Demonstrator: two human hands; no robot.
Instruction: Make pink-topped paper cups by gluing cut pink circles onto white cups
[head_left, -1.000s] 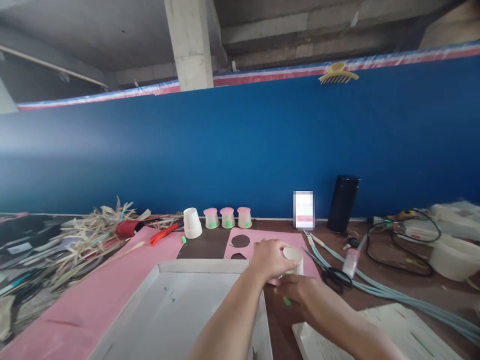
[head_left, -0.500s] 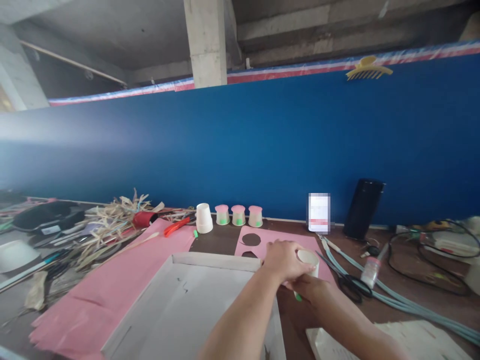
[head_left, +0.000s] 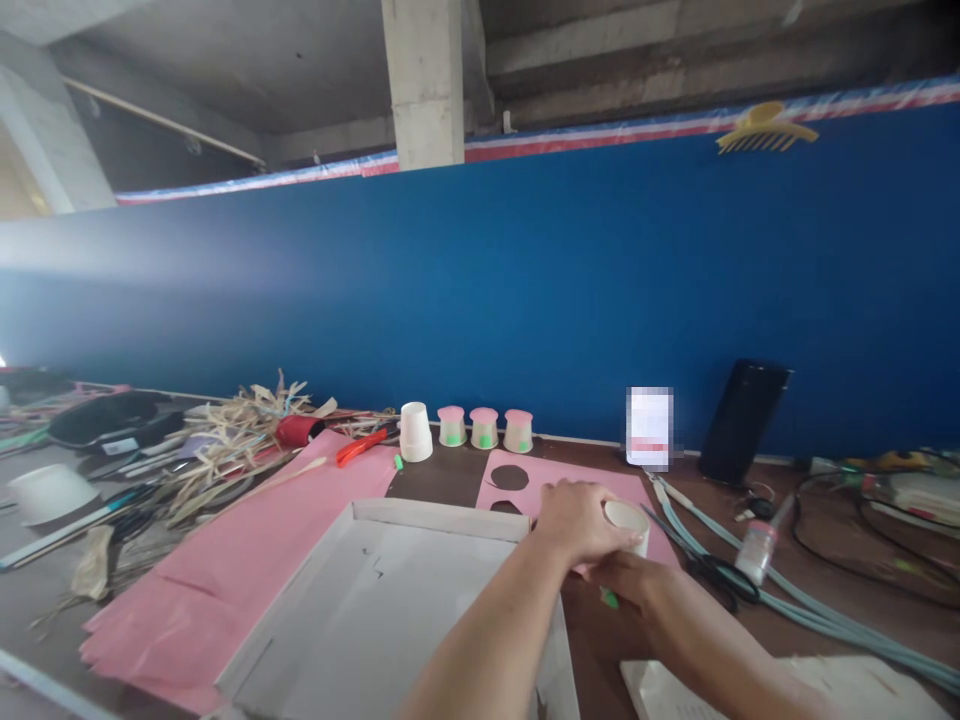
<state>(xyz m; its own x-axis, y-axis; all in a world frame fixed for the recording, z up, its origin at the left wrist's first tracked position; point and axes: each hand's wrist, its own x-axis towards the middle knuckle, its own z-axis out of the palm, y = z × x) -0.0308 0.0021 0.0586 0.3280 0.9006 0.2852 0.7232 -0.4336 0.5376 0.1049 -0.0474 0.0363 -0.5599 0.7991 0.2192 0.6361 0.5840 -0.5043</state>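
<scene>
My left hand (head_left: 576, 522) grips a small white paper cup (head_left: 628, 522) that stands upside down on a pink paper sheet (head_left: 559, 476) with round holes cut in it. My right hand (head_left: 634, 580) sits just below the cup, fingers closed around a green marker whose tip (head_left: 611, 600) pokes out underneath. Most of the marker is hidden by the hand.
A white shallow box lid (head_left: 390, 590) lies to the left. Behind stand a plain white cup (head_left: 415, 432) and three pink-topped cups (head_left: 484, 428). Scissors (head_left: 712, 578), a glue bottle (head_left: 757, 545), hoses and cables lie right. A large pink sheet (head_left: 225, 570) and straw scraps (head_left: 232, 445) lie left.
Both hands have stayed on the cup and marker. The head camera has panned left, so everything appears shifted slightly right and more of the left bench shows.
</scene>
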